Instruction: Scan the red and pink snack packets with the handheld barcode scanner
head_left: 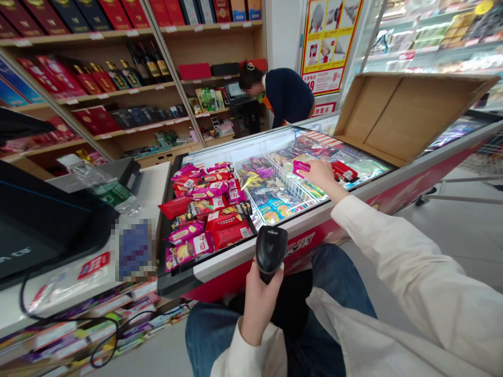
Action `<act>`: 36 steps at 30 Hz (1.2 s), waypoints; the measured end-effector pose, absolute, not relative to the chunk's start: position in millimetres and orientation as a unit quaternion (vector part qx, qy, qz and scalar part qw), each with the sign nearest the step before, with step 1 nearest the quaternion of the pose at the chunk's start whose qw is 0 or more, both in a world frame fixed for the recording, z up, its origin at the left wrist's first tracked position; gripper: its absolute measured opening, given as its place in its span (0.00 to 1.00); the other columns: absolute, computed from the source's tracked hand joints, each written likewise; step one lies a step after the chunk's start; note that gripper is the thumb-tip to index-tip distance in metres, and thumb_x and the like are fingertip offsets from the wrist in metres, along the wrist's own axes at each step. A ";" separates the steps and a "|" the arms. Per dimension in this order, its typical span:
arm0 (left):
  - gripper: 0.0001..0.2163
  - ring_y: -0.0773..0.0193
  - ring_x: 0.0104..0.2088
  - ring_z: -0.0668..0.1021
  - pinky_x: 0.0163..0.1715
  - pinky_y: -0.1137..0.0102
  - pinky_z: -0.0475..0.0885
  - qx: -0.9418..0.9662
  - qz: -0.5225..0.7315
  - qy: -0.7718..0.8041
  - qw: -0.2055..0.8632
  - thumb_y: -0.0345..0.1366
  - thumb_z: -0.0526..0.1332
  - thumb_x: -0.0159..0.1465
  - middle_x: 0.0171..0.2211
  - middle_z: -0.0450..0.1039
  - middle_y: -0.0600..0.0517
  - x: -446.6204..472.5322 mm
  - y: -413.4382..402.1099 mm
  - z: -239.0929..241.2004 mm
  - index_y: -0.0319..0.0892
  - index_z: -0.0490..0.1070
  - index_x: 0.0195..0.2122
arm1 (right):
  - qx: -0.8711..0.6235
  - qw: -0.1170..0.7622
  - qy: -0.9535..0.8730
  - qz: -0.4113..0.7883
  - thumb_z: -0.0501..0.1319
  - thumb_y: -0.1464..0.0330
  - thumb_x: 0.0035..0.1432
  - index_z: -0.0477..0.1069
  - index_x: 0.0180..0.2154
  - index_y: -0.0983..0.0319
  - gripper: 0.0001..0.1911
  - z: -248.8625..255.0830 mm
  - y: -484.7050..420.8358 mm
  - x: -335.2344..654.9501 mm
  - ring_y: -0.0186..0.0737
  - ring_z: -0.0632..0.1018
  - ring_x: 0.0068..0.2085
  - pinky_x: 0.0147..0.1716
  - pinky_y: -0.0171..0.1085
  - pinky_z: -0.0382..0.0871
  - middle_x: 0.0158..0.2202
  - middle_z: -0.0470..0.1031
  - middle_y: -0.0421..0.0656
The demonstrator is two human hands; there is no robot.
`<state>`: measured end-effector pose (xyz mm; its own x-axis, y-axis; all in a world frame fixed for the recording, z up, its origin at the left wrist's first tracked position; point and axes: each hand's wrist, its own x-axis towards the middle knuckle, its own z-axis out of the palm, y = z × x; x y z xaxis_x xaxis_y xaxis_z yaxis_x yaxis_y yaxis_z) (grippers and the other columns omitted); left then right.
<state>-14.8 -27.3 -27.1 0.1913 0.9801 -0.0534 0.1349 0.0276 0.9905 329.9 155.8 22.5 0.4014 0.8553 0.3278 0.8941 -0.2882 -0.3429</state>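
Note:
My left hand (260,293) is wrapped round the handle of a black barcode scanner (271,250), held up in front of the chest freezer (220,264). My right hand (320,173) reaches out over the freezer's open part and grips a pink packet (301,167), lifted a little above the white wire basket (288,187). Red and pink ice-cream packets (204,209) fill the freezer's left section, with blue and yellow ones in the middle.
An open cardboard box (396,112) rests on the freezer's right end. A checkout counter (151,186) with a black monitor (43,225), a cable and a plastic water bottle (104,183) stands at left. A person in dark clothes (283,94) bends behind the freezer. Shelves of boxed goods line the wall.

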 end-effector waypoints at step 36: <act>0.17 0.51 0.34 0.83 0.41 0.60 0.78 0.598 0.398 0.471 0.512 0.50 0.70 0.62 0.26 0.77 0.50 -7.5 -27.8 -30.9 0.41 0.78 0.41 | -0.383 0.620 -0.359 0.583 0.79 0.55 0.54 0.80 0.50 0.53 0.24 -19.2 106.3 247.9 0.45 0.86 0.47 0.49 0.44 0.80 0.48 0.87 0.41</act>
<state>-7.5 -27.8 -30.9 0.2389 0.9710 -0.0071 0.1562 -0.0312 0.9872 247.9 106.3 -19.2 0.0622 0.9981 -0.0010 -0.4489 0.0271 -0.8932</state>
